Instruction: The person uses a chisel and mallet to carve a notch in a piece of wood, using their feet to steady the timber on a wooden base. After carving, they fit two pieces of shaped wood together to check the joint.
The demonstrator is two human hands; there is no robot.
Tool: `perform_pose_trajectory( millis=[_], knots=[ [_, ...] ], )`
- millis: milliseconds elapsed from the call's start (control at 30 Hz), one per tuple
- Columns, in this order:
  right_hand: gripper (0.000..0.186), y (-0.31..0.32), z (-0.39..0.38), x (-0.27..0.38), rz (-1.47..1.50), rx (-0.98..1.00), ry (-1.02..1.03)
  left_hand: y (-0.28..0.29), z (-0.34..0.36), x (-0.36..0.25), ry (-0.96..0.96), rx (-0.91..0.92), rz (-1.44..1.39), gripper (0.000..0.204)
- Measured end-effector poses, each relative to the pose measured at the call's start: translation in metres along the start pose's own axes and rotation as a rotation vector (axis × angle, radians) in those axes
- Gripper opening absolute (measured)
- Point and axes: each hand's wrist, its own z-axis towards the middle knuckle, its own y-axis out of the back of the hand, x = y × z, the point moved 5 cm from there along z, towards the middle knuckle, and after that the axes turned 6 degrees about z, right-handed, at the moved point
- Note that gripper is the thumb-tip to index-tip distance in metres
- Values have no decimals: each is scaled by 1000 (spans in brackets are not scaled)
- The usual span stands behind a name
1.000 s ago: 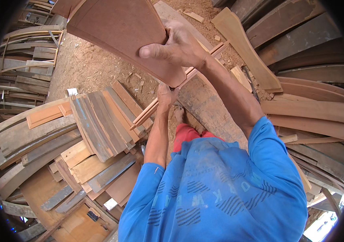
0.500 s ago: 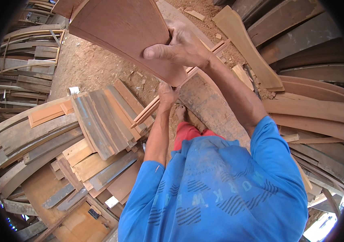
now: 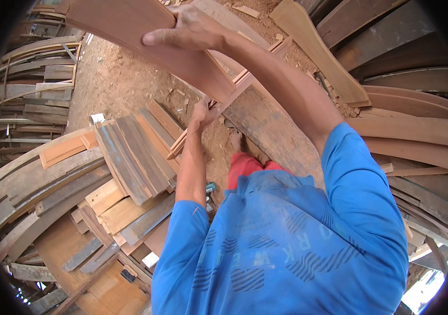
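Note:
A wide reddish-brown wooden panel [image 3: 129,31] reaches from the top edge down toward the middle, its near end meeting a long grooved wooden rail [image 3: 242,79]. My right hand [image 3: 192,29] is closed on the panel's right edge, thumb flat on its face and fingers hidden past the edge. Close to the panel's near corner, my left hand [image 3: 203,113] wraps round the rail from the left. The rail slants from lower left to upper right, crossing over a worn board [image 3: 271,131]. Whether the panel's end sits inside the groove, I cannot tell.
Stacked planks [image 3: 134,157] fill the left, with a small orange-brown panel [image 3: 61,152] on them. A curved wooden piece [image 3: 318,52] lies at the upper right beside piled curved boards [image 3: 408,126]. Sawdust and offcuts cover the ground [image 3: 113,79]. A white cup-like object [image 3: 97,118] stands near the planks.
The panel has shifted left and tilted, with my right hand moving left on it. My left hand has moved slightly left, and more of the rail and board shows.

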Motion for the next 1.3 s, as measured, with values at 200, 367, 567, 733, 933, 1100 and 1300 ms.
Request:
perform_pose_trajectory(
  millis=[200, 367, 567, 733, 933, 1100, 1300],
  knots=[
    [59, -8, 12, 10, 168, 84, -37, 1, 1, 3, -55, -39, -30, 51],
    [60, -8, 5, 4, 275, 66, -13, 2, -3, -4, -29, -56, -15, 50],
    [63, -10, 8, 5, 247, 46, 23, -7, 1, 12, 3, -61, 6, 52],
    [66, -1, 2, 7, 193, 62, 74, -10, -6, -19, 84, -183, 190, 52],
    [67, -3, -13, 8, 228, 80, -12, -16, -10, -18, 75, -264, 261, 51],
    [65, -1, -21, 17, 266, 66, -23, -16, -9, -20, 44, -274, 266, 50],
    [63, 0, -25, 30, 323, 107, -2, -15, -15, -24, -50, -360, 282, 49]
  ],
)
